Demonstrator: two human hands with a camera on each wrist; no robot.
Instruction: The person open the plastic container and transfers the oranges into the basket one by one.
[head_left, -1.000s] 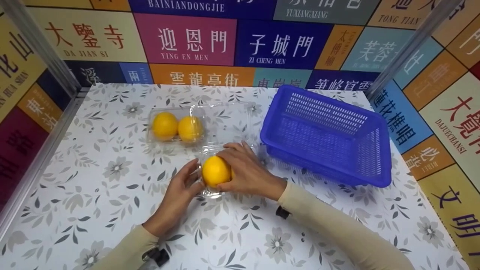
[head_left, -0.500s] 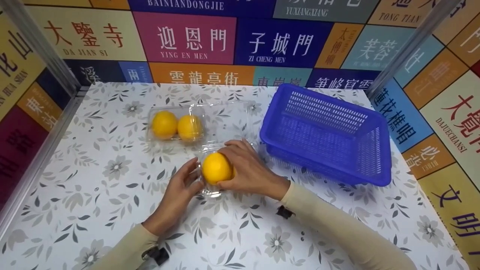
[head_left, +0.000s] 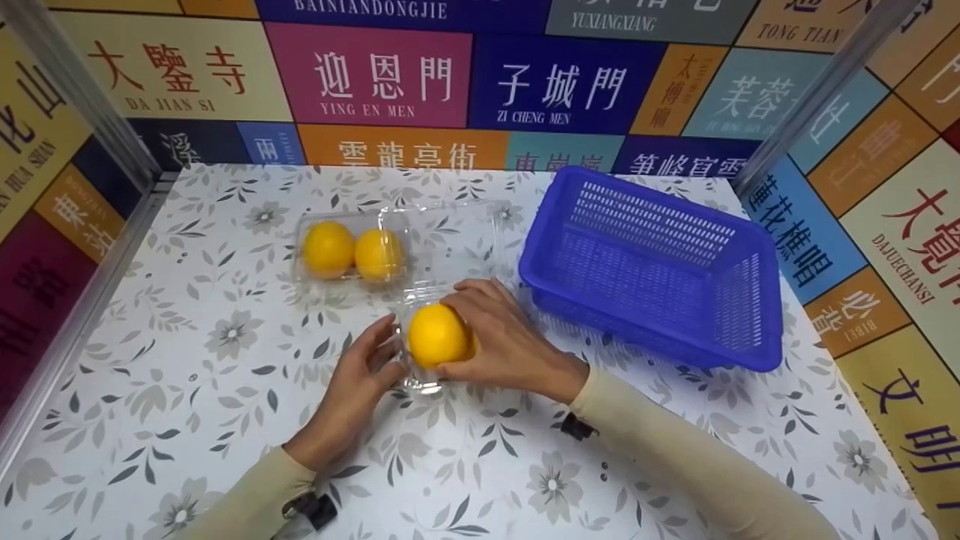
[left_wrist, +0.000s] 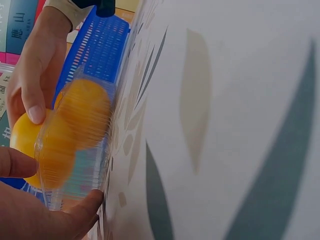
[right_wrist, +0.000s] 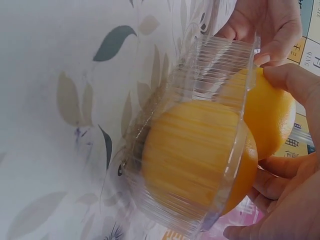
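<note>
A clear plastic clamshell container (head_left: 424, 386) lies on the table in front of me. My right hand (head_left: 502, 341) grips an orange (head_left: 437, 336), which overlaps the container's rim in both wrist views. A second orange (right_wrist: 192, 152) sits inside the container, behind the ribbed wall; the right hand hides it in the head view. My left hand (head_left: 358, 390) holds the container's left end, its thumb by the rim and a finger low on the wall in the left wrist view. The container's lid is mostly hidden behind my right hand.
Behind my hands, another clear container (head_left: 298, 281) stands with its lid (head_left: 457, 232) folded out to the right and two oranges (head_left: 328, 250) inside. A blue perforated basket (head_left: 637, 330) is at the right. Printed panels (head_left: 375, 75) border the table (head_left: 225, 420).
The gripped orange has risen a little in the head view and shifted slightly right with my right hand. My left hand has stayed almost still at the container.
</note>
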